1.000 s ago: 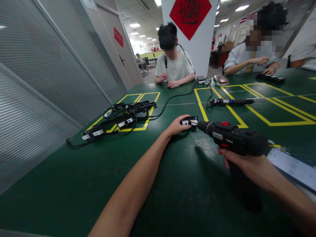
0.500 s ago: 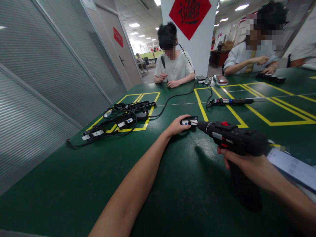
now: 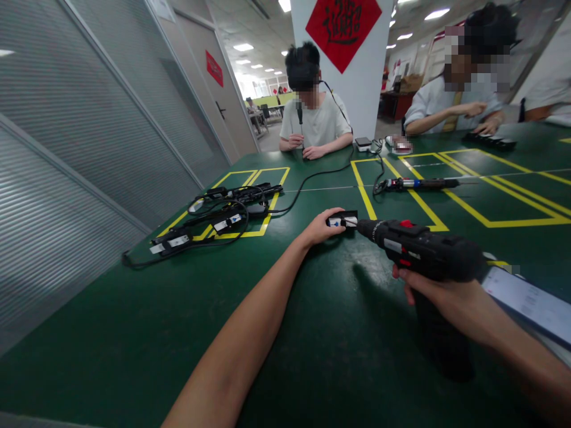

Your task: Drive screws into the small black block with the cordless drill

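Note:
A small black-and-white part [image 3: 350, 221] lies on the green table [image 3: 178, 333] a little right of the middle. My left hand [image 3: 323, 228] grips its left end, fingers and thumb on either side. My right hand [image 3: 435, 292] is wrapped round the handle of a black power drill [image 3: 419, 246] with red details. The drill points left, its chuck close to the right end of the part. Whether the bit touches the part is too small to tell. The lower handle of the drill is dark and partly behind my right wrist.
Black cabled parts [image 3: 227, 217] lie on yellow tape outlines at the left. A pen-shaped tool [image 3: 419, 183] lies beyond the drill. A phone [image 3: 530, 303] is beside my right forearm. Across the table, one person [image 3: 316, 122] holds a screwdriver [image 3: 300, 116]; another person [image 3: 450, 110] sits at the right.
Both my hands, the part and the drill stay nearly where they were. The screwdriver held by the person opposite is slightly farther right and more upright.

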Tool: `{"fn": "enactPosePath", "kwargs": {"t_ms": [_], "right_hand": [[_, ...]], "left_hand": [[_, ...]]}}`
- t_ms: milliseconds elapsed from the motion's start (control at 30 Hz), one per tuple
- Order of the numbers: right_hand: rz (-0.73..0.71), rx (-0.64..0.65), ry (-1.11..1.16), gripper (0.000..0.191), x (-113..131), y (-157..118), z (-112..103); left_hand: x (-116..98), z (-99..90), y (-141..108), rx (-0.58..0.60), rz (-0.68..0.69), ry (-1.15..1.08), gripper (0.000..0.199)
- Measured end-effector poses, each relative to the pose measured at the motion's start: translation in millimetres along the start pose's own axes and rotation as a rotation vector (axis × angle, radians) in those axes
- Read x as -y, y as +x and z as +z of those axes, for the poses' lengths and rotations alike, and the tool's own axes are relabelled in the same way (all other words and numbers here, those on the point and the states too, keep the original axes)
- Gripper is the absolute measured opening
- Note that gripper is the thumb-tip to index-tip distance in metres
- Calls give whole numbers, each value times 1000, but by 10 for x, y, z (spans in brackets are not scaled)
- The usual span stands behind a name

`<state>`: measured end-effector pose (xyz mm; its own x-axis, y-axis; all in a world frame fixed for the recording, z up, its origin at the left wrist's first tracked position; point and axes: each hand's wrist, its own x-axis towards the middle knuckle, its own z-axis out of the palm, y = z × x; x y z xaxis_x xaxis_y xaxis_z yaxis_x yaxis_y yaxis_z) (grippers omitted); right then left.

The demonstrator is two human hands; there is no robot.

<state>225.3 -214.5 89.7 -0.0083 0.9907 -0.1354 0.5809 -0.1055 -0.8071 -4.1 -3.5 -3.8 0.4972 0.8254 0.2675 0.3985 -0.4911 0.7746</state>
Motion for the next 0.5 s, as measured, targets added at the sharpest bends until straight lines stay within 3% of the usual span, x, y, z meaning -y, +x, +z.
{"fn": "enactPosePath", "kwargs": {"t_ms": [500], "right_hand": [[-9,4,2,39,-132,45,13]], "left_hand": [[-9,-2,0,5,-7,-6,60]]}}
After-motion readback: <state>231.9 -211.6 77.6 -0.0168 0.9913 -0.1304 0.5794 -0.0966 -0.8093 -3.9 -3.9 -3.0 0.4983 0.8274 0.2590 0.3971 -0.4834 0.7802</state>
